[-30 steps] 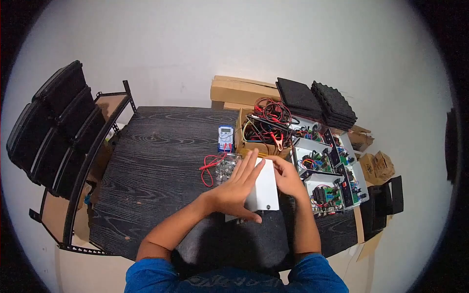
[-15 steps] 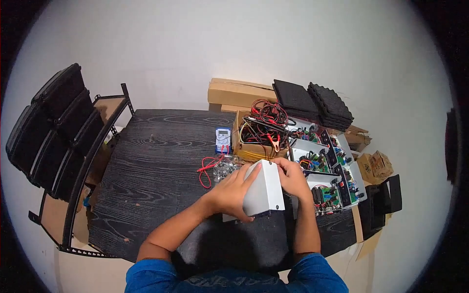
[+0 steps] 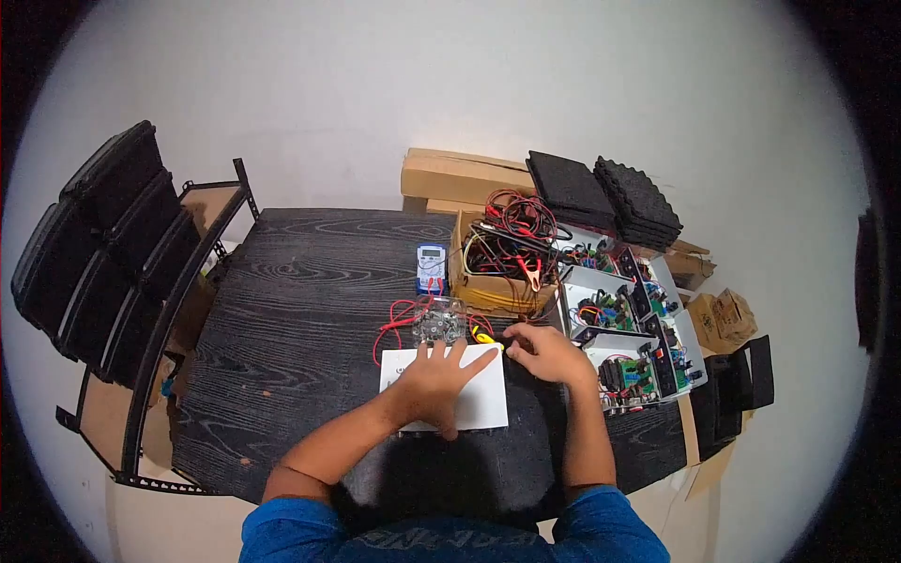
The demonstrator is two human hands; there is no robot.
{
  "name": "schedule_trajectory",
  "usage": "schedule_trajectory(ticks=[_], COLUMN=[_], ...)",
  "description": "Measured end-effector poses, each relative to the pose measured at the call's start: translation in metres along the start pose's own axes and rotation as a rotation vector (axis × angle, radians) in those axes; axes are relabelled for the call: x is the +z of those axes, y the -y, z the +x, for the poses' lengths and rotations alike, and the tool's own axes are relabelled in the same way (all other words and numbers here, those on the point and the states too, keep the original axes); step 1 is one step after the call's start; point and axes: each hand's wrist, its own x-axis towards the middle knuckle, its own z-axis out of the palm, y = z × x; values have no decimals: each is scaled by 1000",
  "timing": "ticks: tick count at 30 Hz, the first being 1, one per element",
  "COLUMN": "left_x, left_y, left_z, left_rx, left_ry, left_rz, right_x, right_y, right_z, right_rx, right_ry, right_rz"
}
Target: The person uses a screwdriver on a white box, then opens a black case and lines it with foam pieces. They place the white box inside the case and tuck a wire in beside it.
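A white metal case (image 3: 481, 399) lies flat on the dark table in front of me, some dark print showing on its top. My left hand (image 3: 434, 383) rests across it with the fingers spread. Just right of the case's far corner is my right hand (image 3: 549, 357), its thumb and forefinger apart and nothing visibly between them. By those fingertips lies a yellow and black tool (image 3: 484, 339), perhaps a screwdriver. Beyond the case sits a clear tray of small metal parts (image 3: 438, 321), with red test leads (image 3: 398, 322) around it.
A blue and white multimeter (image 3: 431, 268) lies behind the tray. Next to it stands a cardboard box (image 3: 497, 293) full of cables and clamps. Several opened white cases with circuit boards (image 3: 627, 373) line the right side. Black foam sheets (image 3: 574, 192) are stacked at the back.
The white case, held tilted up in both hands before, now lies flat and further left under my left hand. My right hand has let go of it and is beside the yellow tool.
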Motion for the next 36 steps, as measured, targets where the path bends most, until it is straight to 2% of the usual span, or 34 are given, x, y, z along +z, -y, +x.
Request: schedule_trajectory(ticks=[8,14,17,21,23,26,36], left_x=[26,22,28,-12,-31,-42,-51], left_y=[1,-3,18,43,52,64,67], left_z=[8,5,10,-2,-12,-18,-19], left_rx=[87,89,119,-15,-115,-145,-81], left_ry=[22,36,12,-164,-289,-390,-424], left_rz=[132,111,-13,-12,-6,-37,-114], right_x=[-3,3,23,32,51,72,97], right_y=[7,-1,-5,44,57,77,80], right_z=[-1,-2,0,7,9,3,3], right_rx=[30,3,-133,-315,-445,-524,-411], right_ry=[88,91,-26,76,73,45,48], right_rz=[3,-46,-84,-75,16,-73,-286])
